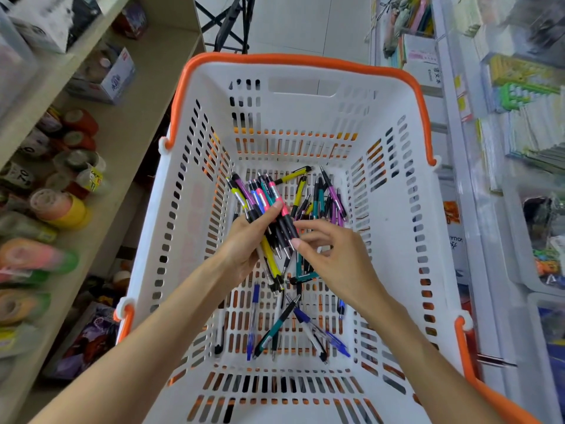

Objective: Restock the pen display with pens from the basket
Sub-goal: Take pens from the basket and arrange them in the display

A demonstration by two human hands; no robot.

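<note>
Left hand (pixel 241 249) grips a bundle of slim plastic pens (pixel 266 206); right hand (pixel 333 255) pinches 1 above the slotted basket (pixel 195 209).

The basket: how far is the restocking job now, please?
Nothing looks restocked yet; no pen display is clearly in view. In hand: the left hand grips a bunch of pens over the basket, and the right hand pinches one pen of it. Left: loose pens lie on the basket floor, and all must go to the display.
</note>
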